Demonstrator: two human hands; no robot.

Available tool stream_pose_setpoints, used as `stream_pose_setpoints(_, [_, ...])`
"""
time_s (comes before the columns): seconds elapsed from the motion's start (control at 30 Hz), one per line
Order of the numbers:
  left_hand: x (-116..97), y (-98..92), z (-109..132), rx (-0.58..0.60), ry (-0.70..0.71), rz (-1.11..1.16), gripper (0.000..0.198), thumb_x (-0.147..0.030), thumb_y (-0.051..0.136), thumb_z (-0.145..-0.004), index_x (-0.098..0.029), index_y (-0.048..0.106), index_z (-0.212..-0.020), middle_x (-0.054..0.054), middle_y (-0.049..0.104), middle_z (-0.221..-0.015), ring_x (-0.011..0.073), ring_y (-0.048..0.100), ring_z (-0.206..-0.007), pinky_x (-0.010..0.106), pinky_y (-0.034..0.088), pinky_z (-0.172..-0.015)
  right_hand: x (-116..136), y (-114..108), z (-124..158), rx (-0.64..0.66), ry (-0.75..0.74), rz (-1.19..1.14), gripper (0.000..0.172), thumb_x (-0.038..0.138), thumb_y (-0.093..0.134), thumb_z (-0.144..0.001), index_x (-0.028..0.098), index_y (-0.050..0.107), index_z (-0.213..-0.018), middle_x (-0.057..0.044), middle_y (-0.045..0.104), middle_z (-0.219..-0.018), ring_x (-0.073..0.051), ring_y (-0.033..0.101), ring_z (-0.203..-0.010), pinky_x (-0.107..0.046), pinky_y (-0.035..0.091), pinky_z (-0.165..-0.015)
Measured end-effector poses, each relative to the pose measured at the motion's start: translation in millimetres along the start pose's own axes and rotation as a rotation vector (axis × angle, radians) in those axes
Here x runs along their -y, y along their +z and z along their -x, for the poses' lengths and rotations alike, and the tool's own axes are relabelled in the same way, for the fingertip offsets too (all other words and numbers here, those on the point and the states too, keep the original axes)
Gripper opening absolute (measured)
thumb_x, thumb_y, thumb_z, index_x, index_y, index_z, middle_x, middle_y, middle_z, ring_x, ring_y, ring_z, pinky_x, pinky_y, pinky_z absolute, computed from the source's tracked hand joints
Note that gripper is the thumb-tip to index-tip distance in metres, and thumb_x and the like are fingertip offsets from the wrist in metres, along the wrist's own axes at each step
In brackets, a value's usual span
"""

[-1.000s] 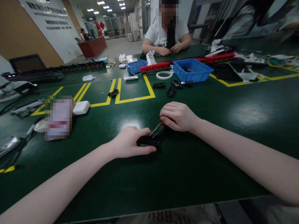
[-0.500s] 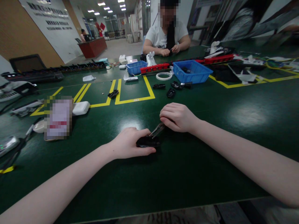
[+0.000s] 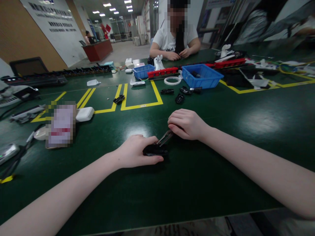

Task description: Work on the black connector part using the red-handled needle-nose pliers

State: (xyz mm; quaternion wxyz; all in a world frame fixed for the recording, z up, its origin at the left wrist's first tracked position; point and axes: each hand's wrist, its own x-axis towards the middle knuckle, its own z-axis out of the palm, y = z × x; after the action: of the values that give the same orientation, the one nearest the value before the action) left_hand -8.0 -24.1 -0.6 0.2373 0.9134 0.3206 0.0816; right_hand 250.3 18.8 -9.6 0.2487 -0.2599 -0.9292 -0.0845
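My left hand (image 3: 134, 151) is closed over a small black plastic part (image 3: 155, 150) that lies on the green table (image 3: 197, 170), thumb along its near side. My right hand (image 3: 186, 124) is curled around a grey metal tool (image 3: 164, 138), which looks like tweezers; its tip reaches down to the black part. Most of the tool's handle is hidden inside the fingers. Both forearms stretch in from the near edge.
Several loose black parts (image 3: 179, 97) lie beyond my hands near a blue bin (image 3: 202, 75) and a white tape ring (image 3: 172, 80). Yellow floor-style lines (image 3: 141, 105) mark the table. A white box (image 3: 85, 113) sits at left. A person in a white shirt (image 3: 172, 39) sits opposite.
Hardly anything differs; both hands stay on the black part and tool, shifting only a few pixels as the view moves slightly.
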Motion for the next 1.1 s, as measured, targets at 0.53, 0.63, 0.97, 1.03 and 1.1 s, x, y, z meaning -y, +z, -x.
stream_pose_setpoints(0.53, [1.3, 1.4, 0.1, -0.006, 0.0, -0.003, 0.038, -0.058, 0.063, -0.089, -0.022, 0.064, -0.102, -0.003, 0.06, -0.068, 0.0147, 0.056, -0.061, 0.024, 0.03, -0.056, 2.2, 2.2, -1.5, 0.014, -0.033, 0.018, 0.035, 0.032, 0.041, -0.101, 0.017, 0.066, -0.081, -0.008, 0.071, -0.081, -0.02, 0.064, -0.078, -0.035, 0.045, -0.072])
stream_pose_setpoints(0.63, [1.9, 1.9, 0.4, -0.011, 0.004, -0.004, 0.038, -0.058, 0.063, -0.089, -0.022, 0.064, -0.102, -0.003, 0.06, -0.069, 0.0147, 0.056, -0.061, 0.024, 0.03, -0.056, 1.5, 1.8, -1.2, 0.007, -0.037, 0.02, 0.035, 0.032, 0.042, -0.1, 0.016, 0.066, -0.08, -0.008, 0.071, -0.081, -0.02, 0.065, -0.078, -0.035, 0.046, -0.072])
stream_pose_setpoints(0.97, [1.7, 1.2, -0.4, -0.009, 0.016, -0.004, 0.04, -0.06, 0.062, -0.089, -0.021, 0.062, -0.096, -0.003, 0.057, -0.066, 0.0142, 0.053, -0.059, 0.024, 0.028, -0.055, 0.9, -1.0, 1.1, -0.056, 0.007, 0.03, 0.029, 0.029, 0.044, -0.099, 0.018, 0.066, -0.083, -0.008, 0.072, -0.084, -0.021, 0.067, -0.082, -0.036, 0.048, -0.075])
stream_pose_setpoints(1.03, [1.9, 1.5, -0.7, -0.01, 0.008, -0.022, 0.041, -0.061, 0.062, -0.088, -0.021, 0.061, -0.095, -0.003, 0.056, -0.066, 0.0144, 0.053, -0.059, 0.024, 0.028, -0.055, 1.2, -0.7, 1.0, -0.068, 0.017, 0.037, 0.03, 0.028, 0.042, -0.099, 0.018, 0.066, -0.082, -0.008, 0.073, -0.084, -0.021, 0.067, -0.082, -0.036, 0.049, -0.076])
stream_pose_setpoints(1.1, [2.0, 1.7, -0.8, -0.011, 0.001, -0.043, 0.042, -0.061, 0.062, -0.088, -0.02, 0.06, -0.093, -0.003, 0.056, -0.065, 0.0147, 0.053, -0.059, 0.024, 0.028, -0.055, 1.3, 0.0, 0.8, -0.079, 0.022, 0.045, 0.032, 0.025, 0.04, -0.1, 0.017, 0.066, -0.082, -0.008, 0.073, -0.084, -0.021, 0.067, -0.082, -0.037, 0.049, -0.076])
